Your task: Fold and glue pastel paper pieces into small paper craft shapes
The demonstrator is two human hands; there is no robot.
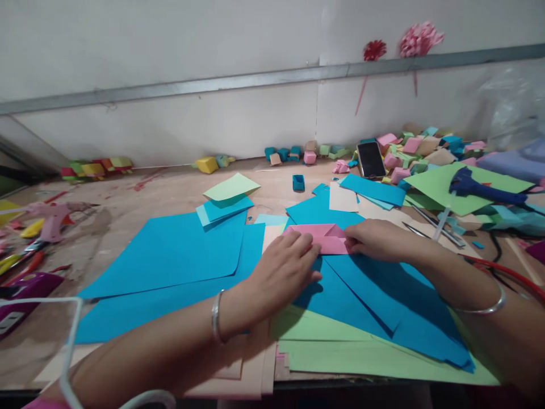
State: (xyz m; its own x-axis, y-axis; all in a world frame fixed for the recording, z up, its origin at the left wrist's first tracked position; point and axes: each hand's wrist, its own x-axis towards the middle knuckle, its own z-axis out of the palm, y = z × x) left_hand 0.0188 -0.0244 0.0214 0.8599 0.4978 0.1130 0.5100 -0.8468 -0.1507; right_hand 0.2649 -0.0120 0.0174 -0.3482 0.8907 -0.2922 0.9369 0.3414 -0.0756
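A folded strip of pink paper (326, 232) with creases and a turned-up edge lies over blue sheets in front of me. My left hand (292, 258) presses its curled fingers on the strip's left end, the thumb sticking out towards the right. At the opposite end, my right hand (377, 240) pinches the strip between thumb and bent fingers. Beneath both hands spread large blue paper sheets (357, 289), with light green sheets (332, 355) under them. More blue sheets (183, 244) lie left of my left hand.
Several folded paper cubes (411, 145) are heaped behind right, beside a phone (371, 159). A blue glue gun (481, 187) and scissors (447, 230) lie right; a pink glue gun (53, 218) lies left. One small blue box (298, 182) stands mid-table. A white cable (72, 341) crosses front left.
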